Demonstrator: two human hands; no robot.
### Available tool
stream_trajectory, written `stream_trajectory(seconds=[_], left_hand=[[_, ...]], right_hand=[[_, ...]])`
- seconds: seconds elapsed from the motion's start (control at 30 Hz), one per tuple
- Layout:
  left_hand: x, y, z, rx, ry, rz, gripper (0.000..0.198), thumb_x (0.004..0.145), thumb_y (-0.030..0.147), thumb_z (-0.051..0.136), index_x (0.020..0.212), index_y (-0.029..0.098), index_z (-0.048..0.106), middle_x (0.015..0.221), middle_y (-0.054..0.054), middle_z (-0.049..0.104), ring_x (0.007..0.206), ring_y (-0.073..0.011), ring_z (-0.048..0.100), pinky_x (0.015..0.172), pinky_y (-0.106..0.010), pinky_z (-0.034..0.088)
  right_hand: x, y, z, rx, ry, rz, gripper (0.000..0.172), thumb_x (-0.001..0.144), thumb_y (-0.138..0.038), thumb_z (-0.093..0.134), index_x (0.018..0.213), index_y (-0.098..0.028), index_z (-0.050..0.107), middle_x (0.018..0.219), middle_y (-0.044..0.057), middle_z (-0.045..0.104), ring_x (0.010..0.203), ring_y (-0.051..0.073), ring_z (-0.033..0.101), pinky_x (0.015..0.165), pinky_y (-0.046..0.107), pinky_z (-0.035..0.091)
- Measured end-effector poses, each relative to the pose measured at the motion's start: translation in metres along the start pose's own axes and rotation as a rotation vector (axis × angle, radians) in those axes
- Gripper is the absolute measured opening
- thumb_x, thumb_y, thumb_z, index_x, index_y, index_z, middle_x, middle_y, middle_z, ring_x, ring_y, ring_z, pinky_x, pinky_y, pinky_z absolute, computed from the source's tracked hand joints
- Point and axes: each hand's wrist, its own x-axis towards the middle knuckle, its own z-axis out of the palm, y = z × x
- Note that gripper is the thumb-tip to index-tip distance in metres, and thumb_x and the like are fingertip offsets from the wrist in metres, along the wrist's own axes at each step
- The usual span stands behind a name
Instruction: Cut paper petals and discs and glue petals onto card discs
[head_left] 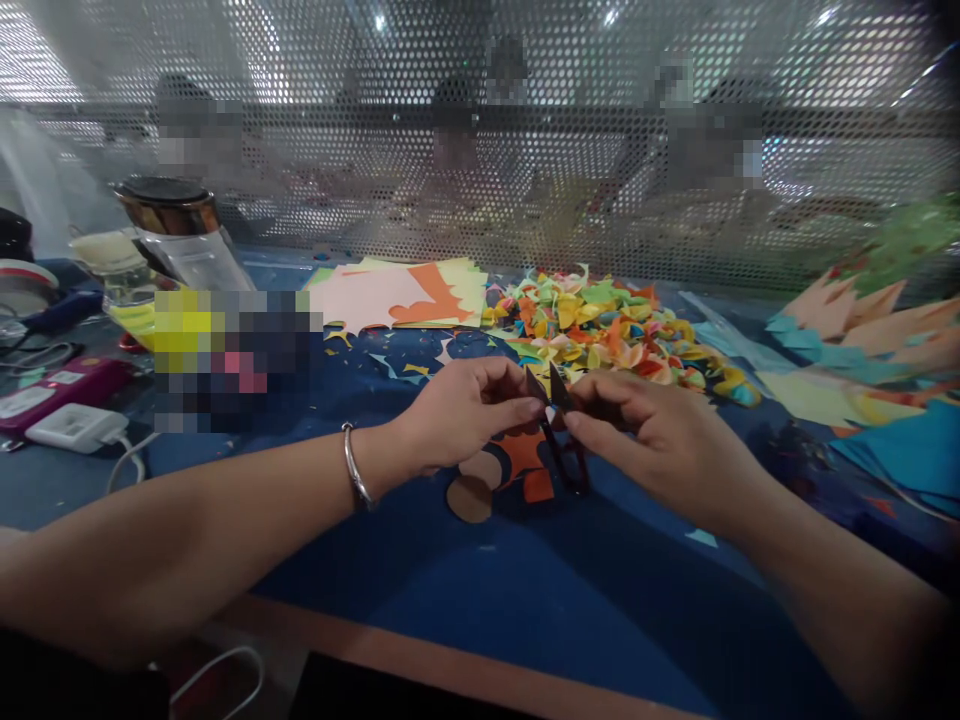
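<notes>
My left hand (480,410), with a silver bangle on its wrist, is pinched closed over the middle of the table. My right hand (652,430) faces it, thumb and forefinger closed too. A tiny whitish bit (551,413) shows between the fingertips; what each pinch holds is too small to make out. Dark scissors (561,455) with spread blades are right at the fingertips, partly hidden by them, handles toward me. Below the hands lie an orange paper cut-out (525,452), a small orange piece (538,487) and a brownish round piece (470,498).
Behind the hands spreads a heap of folded colored paper pieces (600,320), beside stacked paper sheets (367,295). A lidded jar (187,240), magenta power strip (75,395) and white charger (75,428) stand left. Blue paper (915,455) lies right. A perforated screen (420,170) closes the back.
</notes>
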Motion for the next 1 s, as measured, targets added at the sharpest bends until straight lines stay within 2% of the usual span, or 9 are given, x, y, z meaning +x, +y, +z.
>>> stream_trajectory(seconds=[0.13,0.23,0.43,0.53,0.6,0.73,0.8,0.87,1.0], left_hand=[[0.0,0.002,0.0,-0.245,-0.02,-0.029,0.03,0.072,0.032,0.086,0.078,0.015,0.061,0.077,0.001,0.068,0.074,-0.0107,0.063,0.08,-0.031,0.05],[0.0,0.004,0.0,-0.358,-0.03,-0.037,0.033,0.07,0.033,0.088,0.078,0.015,0.063,0.081,-0.001,0.069,0.077,-0.0112,0.065,0.086,-0.033,0.051],[-0.001,0.002,0.002,-0.391,-0.055,-0.079,0.036,0.068,0.038,0.09,0.08,0.014,0.066,0.081,-0.003,0.07,0.08,-0.0134,0.067,0.086,-0.034,0.052],[0.003,-0.002,-0.005,-0.128,-0.013,-0.074,0.021,0.08,0.031,0.078,0.089,0.014,0.069,0.085,-0.005,0.072,0.082,-0.0151,0.068,0.085,-0.036,0.054],[0.009,-0.004,-0.018,0.238,0.066,0.018,0.013,0.087,0.02,0.066,0.098,0.015,0.07,0.094,-0.008,0.074,0.089,-0.0174,0.068,0.087,-0.038,0.054],[0.023,-0.004,-0.066,1.02,0.273,0.211,0.031,0.084,0.009,0.056,0.111,0.014,0.07,0.12,-0.014,0.071,0.116,-0.0255,0.061,0.108,-0.046,0.044],[0.028,-0.005,-0.091,1.253,0.361,0.162,0.037,0.083,0.011,0.057,0.118,0.015,0.069,0.125,-0.016,0.068,0.124,-0.031,0.055,0.111,-0.052,0.041],[0.03,-0.006,-0.112,1.36,0.438,-0.005,0.038,0.08,0.014,0.059,0.116,0.019,0.07,0.13,-0.016,0.065,0.125,-0.036,0.052,0.103,-0.055,0.046],[0.033,-0.009,-0.13,1.392,0.455,-0.176,0.031,0.077,0.019,0.061,0.104,0.023,0.076,0.121,-0.014,0.07,0.117,-0.0375,0.054,0.096,-0.057,0.047]], right_hand=[[-0.001,-0.003,0.002,0.166,-0.056,0.043,0.025,0.093,-0.044,0.056,0.08,-0.023,0.056,0.077,0.004,0.067,0.07,0.019,0.061,0.06,0.03,0.046],[0.0,-0.004,0.005,0.352,-0.091,0.104,0.027,0.093,-0.049,0.06,0.086,-0.023,0.055,0.075,0.003,0.066,0.064,0.017,0.062,0.056,0.029,0.048],[-0.002,-0.003,0.012,0.57,-0.042,0.239,0.04,0.089,-0.059,0.065,0.102,-0.024,0.051,0.063,-0.007,0.05,0.046,0.009,0.038,0.041,0.021,0.03],[-0.001,0.0,0.014,0.585,-0.042,0.28,0.046,0.087,-0.065,0.065,0.103,-0.024,0.051,0.065,-0.007,0.047,0.047,0.008,0.034,0.042,0.022,0.027],[0.0,0.004,0.015,0.576,-0.039,0.296,0.05,0.085,-0.07,0.064,0.1,-0.024,0.052,0.064,-0.007,0.042,0.047,0.008,0.03,0.041,0.022,0.024],[0.001,0.009,0.013,0.542,-0.033,0.309,0.051,0.084,-0.073,0.064,0.098,-0.024,0.054,0.065,-0.006,0.04,0.05,0.009,0.032,0.043,0.024,0.022],[0.001,0.008,0.012,0.522,-0.059,0.312,0.049,0.086,-0.071,0.064,0.099,-0.025,0.055,0.068,-0.005,0.042,0.052,0.01,0.034,0.044,0.025,0.023],[-0.001,0.006,0.01,0.498,-0.081,0.302,0.048,0.087,-0.071,0.062,0.098,-0.025,0.056,0.068,-0.004,0.043,0.055,0.012,0.037,0.046,0.027,0.024],[-0.001,0.005,0.006,0.431,-0.092,0.263,0.047,0.089,-0.072,0.059,0.096,-0.025,0.057,0.067,-0.003,0.044,0.056,0.013,0.037,0.049,0.028,0.027]])
